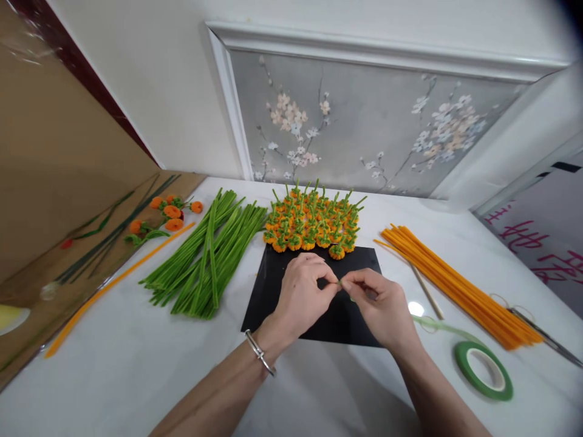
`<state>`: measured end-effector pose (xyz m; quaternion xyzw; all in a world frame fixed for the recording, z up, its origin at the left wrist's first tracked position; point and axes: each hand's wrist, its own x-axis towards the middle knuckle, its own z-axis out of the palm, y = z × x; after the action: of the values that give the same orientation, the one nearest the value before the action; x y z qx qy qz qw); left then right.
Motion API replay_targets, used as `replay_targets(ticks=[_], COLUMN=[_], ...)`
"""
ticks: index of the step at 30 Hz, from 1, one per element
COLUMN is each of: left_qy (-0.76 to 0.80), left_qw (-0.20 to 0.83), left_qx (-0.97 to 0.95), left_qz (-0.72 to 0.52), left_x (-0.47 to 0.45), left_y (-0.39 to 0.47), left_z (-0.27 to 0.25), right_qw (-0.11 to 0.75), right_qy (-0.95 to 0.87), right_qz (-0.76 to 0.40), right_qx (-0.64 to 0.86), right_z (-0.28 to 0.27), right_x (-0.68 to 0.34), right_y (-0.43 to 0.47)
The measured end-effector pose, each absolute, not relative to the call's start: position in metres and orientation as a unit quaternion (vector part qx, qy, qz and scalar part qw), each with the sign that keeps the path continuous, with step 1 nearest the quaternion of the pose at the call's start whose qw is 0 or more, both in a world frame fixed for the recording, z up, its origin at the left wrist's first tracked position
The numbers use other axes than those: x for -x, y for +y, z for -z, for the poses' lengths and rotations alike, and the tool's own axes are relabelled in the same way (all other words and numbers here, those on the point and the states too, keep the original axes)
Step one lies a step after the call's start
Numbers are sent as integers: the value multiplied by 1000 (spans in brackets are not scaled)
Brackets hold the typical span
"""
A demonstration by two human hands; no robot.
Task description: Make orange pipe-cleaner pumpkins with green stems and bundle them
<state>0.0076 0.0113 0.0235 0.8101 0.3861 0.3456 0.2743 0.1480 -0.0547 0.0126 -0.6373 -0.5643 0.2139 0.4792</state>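
Observation:
Over a black mat (pixel 273 285), my left hand (pixel 303 294) and my right hand (pixel 382 309) meet, thumb and forefinger of each pinched together. Between the fingertips shows a small green piece (pixel 339 283), mostly hidden, so its kind is unclear. From a roll of green floral tape (pixel 464 364) on the right, a pale green strip (pixel 444 325) runs to behind my right wrist. Just beyond the hands stand rows of small orange pipe-cleaner flowers (pixel 314 221) with green stems pointing up.
Green pipe cleaners (pixel 228 255) lie in a pile at left, near one orange pipe cleaner (pixel 109 291). Finished orange flowers (pixel 173 212) rest on cardboard. To the right are a bundle of orange pipe cleaners (pixel 460 282), a thin stick (pixel 427 291) and a dark metal tool (pixel 555 345).

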Motion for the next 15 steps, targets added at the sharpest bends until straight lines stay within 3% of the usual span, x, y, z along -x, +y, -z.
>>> replay_targets(ticks=[7,12,15], left_qy=[320,345,351], left_qw=[513,516,496], left_qx=[-764,-748,-755], left_qz=[-226,-236,-247], left_x=[4,6,5], left_y=[20,23,24], left_z=[-33,-33,-33], right_qw=[429,441,415], right_qy=[-642,-598,-614], right_qz=[-186,-255,-242], right_qx=[607,619,626], right_z=[-13,-14,-16], right_x=[-153,-157,-158], right_y=[-54,-53,-54])
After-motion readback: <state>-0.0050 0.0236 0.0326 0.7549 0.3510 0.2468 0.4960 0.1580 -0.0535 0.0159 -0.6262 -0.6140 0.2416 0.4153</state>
